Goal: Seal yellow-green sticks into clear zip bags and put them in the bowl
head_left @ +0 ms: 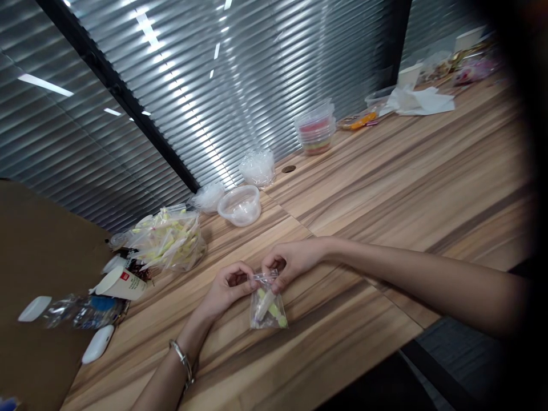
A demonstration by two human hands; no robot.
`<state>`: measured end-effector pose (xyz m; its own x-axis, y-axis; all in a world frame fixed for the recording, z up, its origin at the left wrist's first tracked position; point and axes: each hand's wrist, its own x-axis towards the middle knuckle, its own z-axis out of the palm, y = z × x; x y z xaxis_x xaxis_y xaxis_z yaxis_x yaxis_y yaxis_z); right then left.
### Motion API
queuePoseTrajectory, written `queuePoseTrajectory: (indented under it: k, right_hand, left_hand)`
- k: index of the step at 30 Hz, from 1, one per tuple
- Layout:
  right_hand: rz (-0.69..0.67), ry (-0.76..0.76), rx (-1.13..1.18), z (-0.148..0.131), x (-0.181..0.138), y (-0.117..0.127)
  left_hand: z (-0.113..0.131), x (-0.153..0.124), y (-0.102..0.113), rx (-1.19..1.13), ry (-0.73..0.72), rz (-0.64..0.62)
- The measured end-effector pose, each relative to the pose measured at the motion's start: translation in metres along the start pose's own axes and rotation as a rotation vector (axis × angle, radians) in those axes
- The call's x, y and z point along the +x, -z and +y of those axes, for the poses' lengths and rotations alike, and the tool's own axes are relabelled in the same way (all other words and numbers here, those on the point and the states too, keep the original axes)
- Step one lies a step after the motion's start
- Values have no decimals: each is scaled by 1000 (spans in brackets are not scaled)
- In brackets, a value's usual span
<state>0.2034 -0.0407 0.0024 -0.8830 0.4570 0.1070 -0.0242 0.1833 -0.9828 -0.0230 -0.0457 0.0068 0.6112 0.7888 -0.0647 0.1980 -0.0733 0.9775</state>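
Fingertips and thumbs of both hands are closed on one small clear zip bag (pixel 269 311): the left hand (pixel 230 288) pinches its top at the left corner, and the right hand (pixel 293 264) grips the top at the right, so the bag's body lies just below and between them, over the part of the tabletop (pixel 385 188) near its front edge. Yellow-green and whitish pieces show through the plastic; whether the bag touches the wood, I cannot tell. Near the tabletop's left edge, a paper cup (pixel 124 285) carries a small red square with dark lettering beside it, too small to read; a white rounded case (pixel 97 344) lies right at that edge. Toward the far left corner sits a bulging clear bag (pixel 171 242) filled with smaller bags of yellow-green pieces. Along the far edge stand a clear plastic bowl (pixel 240 213) and, farther right, stacked clear tubs (pixel 315 130), with crumpled white tissue (pixel 417 103) toward the far right corner.
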Motion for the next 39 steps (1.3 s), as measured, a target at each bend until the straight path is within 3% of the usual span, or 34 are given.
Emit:
queuePoseTrajectory:
  k: [14,19,25,28,33,39]
  right_hand:
    - [150,18,-202,1,-1,2]
    - [120,-9,-172,-2,-2,3]
    - [29,24,85,-6,2,1]
    - [22,8,36,-7,2,-2]
    - [62,-5,-66,-6,0,-3]
    - [118,-46,24,-3,2,-1]
  left_hand:
    - [3,3,5,162,-93,-171]
    - [8,4,2,251,-114,-197]
    - [10,3,3,168,-97,-229]
    - [12,2,2,174,-87,-269]
    - [8,2,1,148,-47,-219]
    - [1,3,2,9,-82,-91]
